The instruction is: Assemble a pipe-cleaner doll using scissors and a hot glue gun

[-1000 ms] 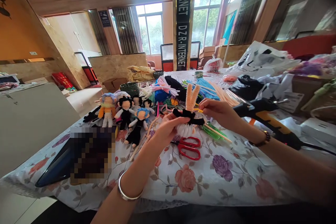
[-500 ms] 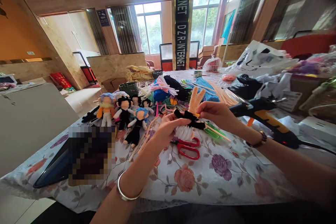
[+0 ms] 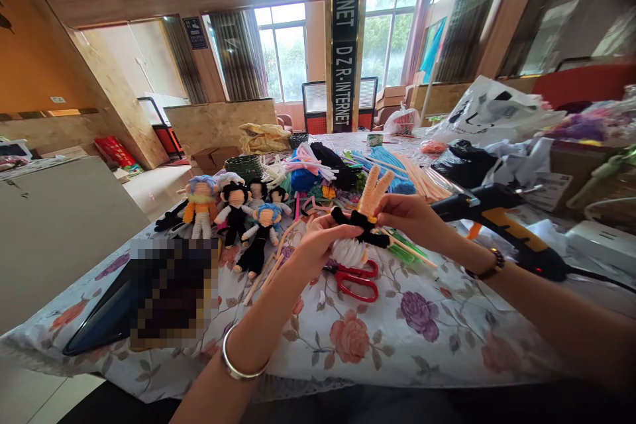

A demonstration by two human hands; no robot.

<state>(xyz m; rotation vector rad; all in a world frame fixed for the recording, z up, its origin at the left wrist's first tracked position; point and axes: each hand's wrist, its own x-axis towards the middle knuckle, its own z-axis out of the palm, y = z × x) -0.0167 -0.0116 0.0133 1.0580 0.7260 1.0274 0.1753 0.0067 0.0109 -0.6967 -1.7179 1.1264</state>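
Note:
A fuzzy doll with peach legs, a black top and white hair hangs head down over the table. My left hand is closed around its black upper body. At the doll's waist, by a yellow band, the fingers of my right hand are pinched together; what they grip is too small to make out. Red-handled scissors lie just below the doll's white head. Behind my right hand are green strips and a thin peach stem.
Several finished dolls stand at the left, behind a dark, partly pixelated object. Bundles of coloured stems lie at the back. A black-and-orange glue gun and a white bag are at the right.
The doll's peach legs have tilted slightly to the right and closer together. Both hands have stayed nearly in place, still closed at the doll.

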